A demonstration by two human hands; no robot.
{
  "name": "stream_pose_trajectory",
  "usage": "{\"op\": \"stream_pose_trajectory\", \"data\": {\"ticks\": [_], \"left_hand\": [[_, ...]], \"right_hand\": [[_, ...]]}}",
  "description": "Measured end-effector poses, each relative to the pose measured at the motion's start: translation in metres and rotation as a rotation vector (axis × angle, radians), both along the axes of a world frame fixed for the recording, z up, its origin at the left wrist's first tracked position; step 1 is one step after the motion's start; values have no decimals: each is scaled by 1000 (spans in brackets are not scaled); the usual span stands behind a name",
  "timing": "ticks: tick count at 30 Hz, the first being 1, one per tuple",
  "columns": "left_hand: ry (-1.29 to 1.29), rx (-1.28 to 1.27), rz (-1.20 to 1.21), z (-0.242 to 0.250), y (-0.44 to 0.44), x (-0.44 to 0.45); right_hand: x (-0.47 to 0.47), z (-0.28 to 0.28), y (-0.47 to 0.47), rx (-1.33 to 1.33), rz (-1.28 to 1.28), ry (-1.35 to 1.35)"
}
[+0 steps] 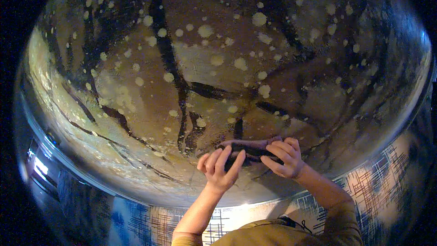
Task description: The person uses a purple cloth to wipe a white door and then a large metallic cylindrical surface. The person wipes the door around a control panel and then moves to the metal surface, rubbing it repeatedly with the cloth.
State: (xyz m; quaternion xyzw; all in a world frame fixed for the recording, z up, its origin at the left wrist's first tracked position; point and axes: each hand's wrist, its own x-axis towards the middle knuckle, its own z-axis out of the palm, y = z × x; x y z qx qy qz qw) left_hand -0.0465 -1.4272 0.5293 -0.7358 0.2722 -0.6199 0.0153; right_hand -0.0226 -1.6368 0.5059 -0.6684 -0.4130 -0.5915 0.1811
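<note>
My left hand (220, 169) and my right hand (286, 159) are side by side at the lower middle. Between them they grip a dark, soft-looking bundle (252, 151), perhaps cloth, with a purplish upper edge. The fingers of both hands curl over its near side and partly hide it. Beneath or behind it spreads a large rounded surface (218, 75), painted in brown and olive, with dark branching streaks and pale round spots. Whether the bundle touches this surface cannot be told.
A pale rim (245, 206) edges the painted surface close to my body. Beyond it lies a patterned area (164, 223) with blue patches and crossed dark lines. A bright light or reflection (41, 165) shows at the far left. The outer corners are dark.
</note>
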Motion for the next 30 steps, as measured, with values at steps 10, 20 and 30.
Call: {"op": "stream_pose_trajectory", "data": {"ticks": [10, 20, 30], "left_hand": [[-127, -95, -171, 91, -24, 36], [-20, 41, -150, 31, -36, 17], [-72, -113, -242, 128, -77, 46]], "right_hand": [[20, 86, -21, 223, -53, -63], [3, 19, -29, 198, -39, -56], [26, 114, -66, 282, -103, -140]]}}
